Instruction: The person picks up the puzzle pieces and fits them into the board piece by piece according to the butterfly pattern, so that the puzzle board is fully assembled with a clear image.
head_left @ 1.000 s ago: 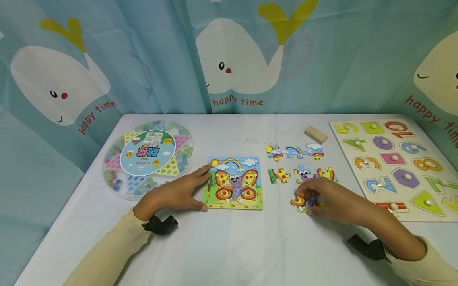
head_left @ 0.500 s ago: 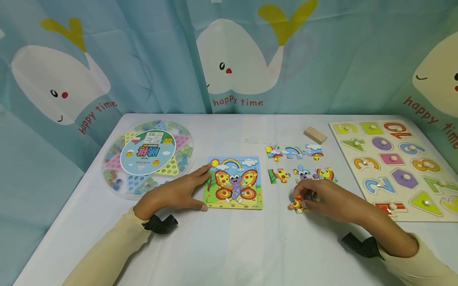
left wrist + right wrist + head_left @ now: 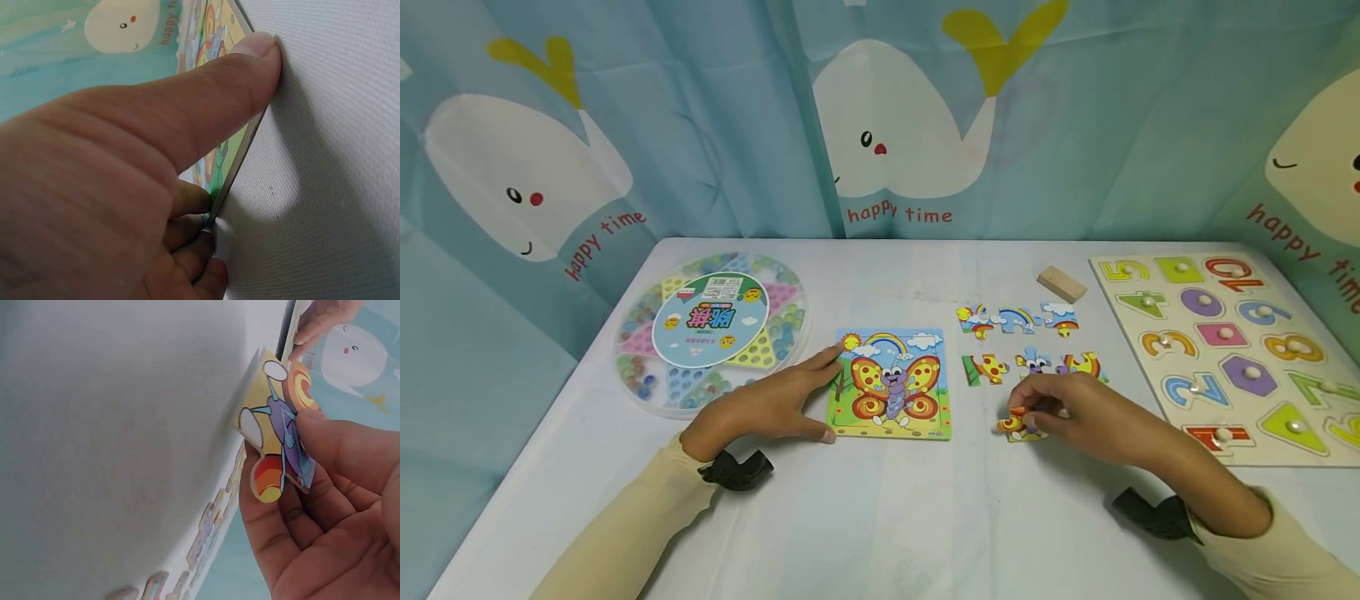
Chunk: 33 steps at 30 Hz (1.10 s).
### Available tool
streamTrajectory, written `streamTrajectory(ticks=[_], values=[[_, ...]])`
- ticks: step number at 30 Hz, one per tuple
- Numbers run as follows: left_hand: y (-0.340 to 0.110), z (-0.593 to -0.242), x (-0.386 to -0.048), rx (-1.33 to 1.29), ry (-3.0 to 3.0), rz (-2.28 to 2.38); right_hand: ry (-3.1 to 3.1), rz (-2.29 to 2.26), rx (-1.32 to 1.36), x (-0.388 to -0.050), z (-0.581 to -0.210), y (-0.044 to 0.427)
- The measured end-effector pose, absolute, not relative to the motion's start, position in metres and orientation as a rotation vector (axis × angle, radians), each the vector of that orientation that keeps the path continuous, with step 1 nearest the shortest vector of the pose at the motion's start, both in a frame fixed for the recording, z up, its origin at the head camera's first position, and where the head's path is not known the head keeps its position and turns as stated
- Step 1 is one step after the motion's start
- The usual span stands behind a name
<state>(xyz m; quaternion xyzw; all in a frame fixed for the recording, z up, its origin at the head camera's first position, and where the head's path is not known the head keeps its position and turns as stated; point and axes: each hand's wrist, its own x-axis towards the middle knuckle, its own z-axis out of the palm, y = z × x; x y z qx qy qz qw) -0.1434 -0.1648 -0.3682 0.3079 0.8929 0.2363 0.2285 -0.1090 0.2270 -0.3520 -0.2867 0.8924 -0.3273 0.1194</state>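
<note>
My right hand (image 3: 1067, 417) pinches a jigsaw puzzle piece (image 3: 274, 419) between thumb and fingers. In the right wrist view the piece shows a purple body, white feet and orange swirls, and it is tilted. The head view has it low over the cloth, partly behind the fingers. On the left, my left hand (image 3: 775, 400) rests spread along the left edge of a square butterfly puzzle board (image 3: 891, 383). Its thumb (image 3: 250, 62) touches the board's near left corner in the left wrist view. Loose pieces lie in two rows, including a rainbow piece (image 3: 1017, 319) and a tree piece (image 3: 985, 369).
A round Chinese checkers set (image 3: 711, 333) with marbles sits at the far left. To the right lies a number-and-shape peg board (image 3: 1225, 333). A small wooden block (image 3: 1062, 283) is behind the loose pieces. A whale-print curtain (image 3: 895, 108) borders the table.
My right hand has shifted a little left with the puzzle piece in its fingers. The left hand and the butterfly board have stayed in place.
</note>
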Motion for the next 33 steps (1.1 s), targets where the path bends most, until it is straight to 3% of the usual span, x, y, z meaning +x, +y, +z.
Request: streamTrajectory(ticks=[33], values=[[-0.165, -0.370, -0.144, 0.871, 2.458, 0.653, 2.485, -1.112, -0.978, -0.128, -0.345, 0.177]])
